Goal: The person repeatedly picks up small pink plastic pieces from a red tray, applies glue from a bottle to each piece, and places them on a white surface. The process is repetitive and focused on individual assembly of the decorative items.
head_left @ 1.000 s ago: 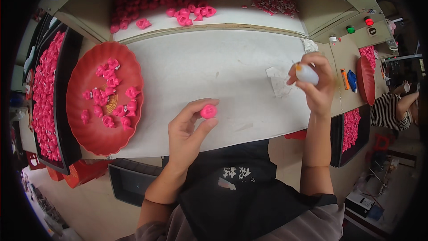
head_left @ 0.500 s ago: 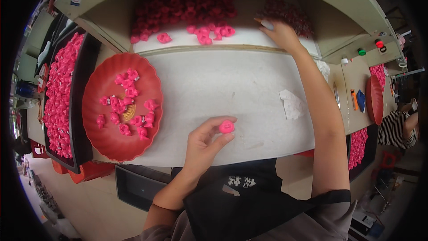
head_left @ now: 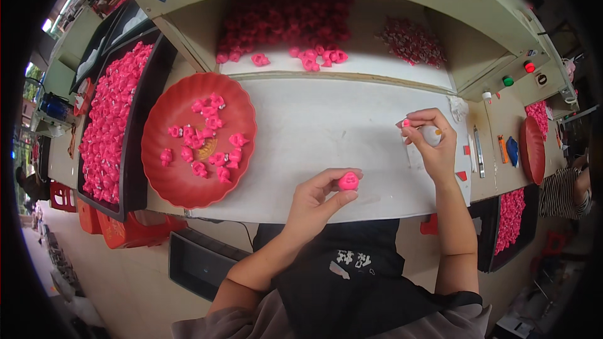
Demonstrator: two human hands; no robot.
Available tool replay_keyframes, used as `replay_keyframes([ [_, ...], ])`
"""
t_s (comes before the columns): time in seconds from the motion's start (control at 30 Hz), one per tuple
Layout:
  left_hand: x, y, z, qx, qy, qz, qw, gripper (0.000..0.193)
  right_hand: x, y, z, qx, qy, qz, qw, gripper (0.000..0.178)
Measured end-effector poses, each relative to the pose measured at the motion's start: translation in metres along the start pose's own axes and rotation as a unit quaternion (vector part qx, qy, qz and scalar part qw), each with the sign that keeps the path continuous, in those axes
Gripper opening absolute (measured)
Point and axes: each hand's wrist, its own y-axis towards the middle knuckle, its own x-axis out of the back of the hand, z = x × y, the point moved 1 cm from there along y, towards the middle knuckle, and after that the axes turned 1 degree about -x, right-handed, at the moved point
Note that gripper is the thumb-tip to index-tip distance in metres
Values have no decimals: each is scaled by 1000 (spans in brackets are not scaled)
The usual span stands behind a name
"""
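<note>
A red round tray (head_left: 164,179) of pink pieces (head_left: 207,141) beside a black bin (head_left: 135,144)

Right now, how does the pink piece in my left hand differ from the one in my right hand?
The rounded pink moulded piece pinched in the left hand looks clearly bigger than the tiny pink bit at the right hand fingertips. The left piece is held low, near the white table's front edge; the right bit is held higher and farther right, next to a white object in that hand. Both are pink and gripped by fingertips.
</note>
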Motion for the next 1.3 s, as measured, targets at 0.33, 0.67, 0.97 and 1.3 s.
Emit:
replay_keyframes([
  [0.33,-11,-8,1,-106,199,10,974,28,-29,-60,22,37,80,125,988,13],
  [0.67,-11,-8,1,-108,231,20,967,25,-34,-61,22,106,0,159,982,20],
  [0.97,-13,-8,1,112,-109,87,984,26,-31,-64,22,187,-101,176,961,33],
  [1.3,-20,-13,-1,158,-167,100,968,24,-25,-59,20,249,-79,239,935,38],
])
